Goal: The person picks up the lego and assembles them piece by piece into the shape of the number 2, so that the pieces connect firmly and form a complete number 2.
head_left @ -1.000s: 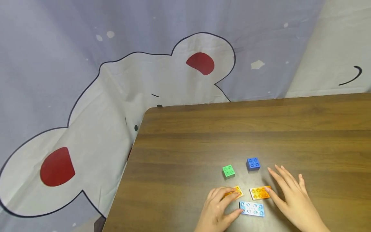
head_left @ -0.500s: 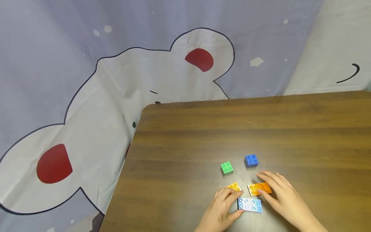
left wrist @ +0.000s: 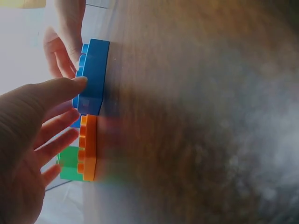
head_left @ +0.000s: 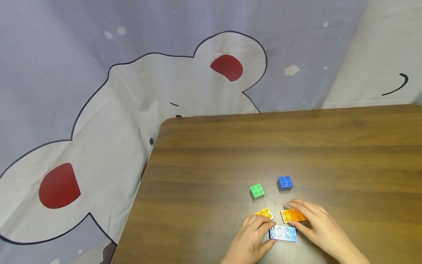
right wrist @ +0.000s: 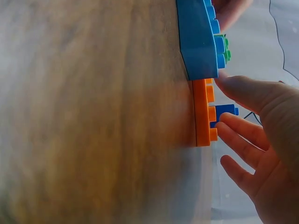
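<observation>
A light blue eight-stud toy brick [head_left: 283,233] lies nearest the person. At its left end is the left hand [head_left: 251,234], fingers relaxed, with thumb at the near corner and index fingertip by the far corner; in the left wrist view that thumb [left wrist: 60,91] overlaps the brick's upper edge. Farther off, a yellow-orange brick [head_left: 265,212] is partly covered by this hand. An orange brick [head_left: 291,215] lies beneath the right hand [head_left: 318,225]. Its thumb is between the orange and light blue bricks, and its loosely bent fingers [right wrist: 240,135] show beside the orange studs.
Farther back on the wood-grain table [head_left: 211,165] stand a small green brick [head_left: 257,191] and a small dark blue brick [head_left: 285,183], both with studs up. A curtain [head_left: 148,88] printed with a cartoon bear hangs along the table's far and left edges.
The right hand has moved left and lower over the orange brick, its fingers drawing together. The left hand's fingers have drawn back from the yellow-orange brick toward the light blue one. The bricks keep their layout.
</observation>
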Tool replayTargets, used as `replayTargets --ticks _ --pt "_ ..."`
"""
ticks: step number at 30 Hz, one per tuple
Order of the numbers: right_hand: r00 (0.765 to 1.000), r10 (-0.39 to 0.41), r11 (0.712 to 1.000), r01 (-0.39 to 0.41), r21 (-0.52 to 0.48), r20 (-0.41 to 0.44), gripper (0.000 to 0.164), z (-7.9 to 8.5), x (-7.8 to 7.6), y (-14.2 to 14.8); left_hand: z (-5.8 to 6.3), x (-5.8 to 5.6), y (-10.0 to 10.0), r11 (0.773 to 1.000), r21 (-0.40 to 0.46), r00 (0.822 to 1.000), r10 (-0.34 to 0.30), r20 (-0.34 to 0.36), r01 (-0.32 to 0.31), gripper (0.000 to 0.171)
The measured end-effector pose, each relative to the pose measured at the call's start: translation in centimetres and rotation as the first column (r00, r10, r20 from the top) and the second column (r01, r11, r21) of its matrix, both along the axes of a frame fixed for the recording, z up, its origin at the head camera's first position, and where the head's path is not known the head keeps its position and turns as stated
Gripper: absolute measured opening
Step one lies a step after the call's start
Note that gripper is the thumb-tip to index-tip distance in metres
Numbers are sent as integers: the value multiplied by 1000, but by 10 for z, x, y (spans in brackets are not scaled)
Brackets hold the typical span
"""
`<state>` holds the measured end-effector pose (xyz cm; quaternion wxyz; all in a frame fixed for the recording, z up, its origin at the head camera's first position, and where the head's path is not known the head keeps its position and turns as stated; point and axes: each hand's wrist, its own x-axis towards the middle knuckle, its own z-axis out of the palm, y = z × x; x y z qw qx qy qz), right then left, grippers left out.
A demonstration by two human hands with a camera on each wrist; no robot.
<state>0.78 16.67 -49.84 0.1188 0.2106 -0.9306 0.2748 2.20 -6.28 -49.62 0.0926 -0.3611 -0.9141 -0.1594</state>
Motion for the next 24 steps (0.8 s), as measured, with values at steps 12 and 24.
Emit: replayTargets --ticks 12,24 --pt "1000 4 1000 -4 7 19 50 -1 -2 2 -4 1 -2 997 -59 996 51 -78 -56 42" --pt "1000 10 999 -9 32 -20 46 4 -11 0 -4 -2 -1 998 -32 996 51 -69 -53 35"
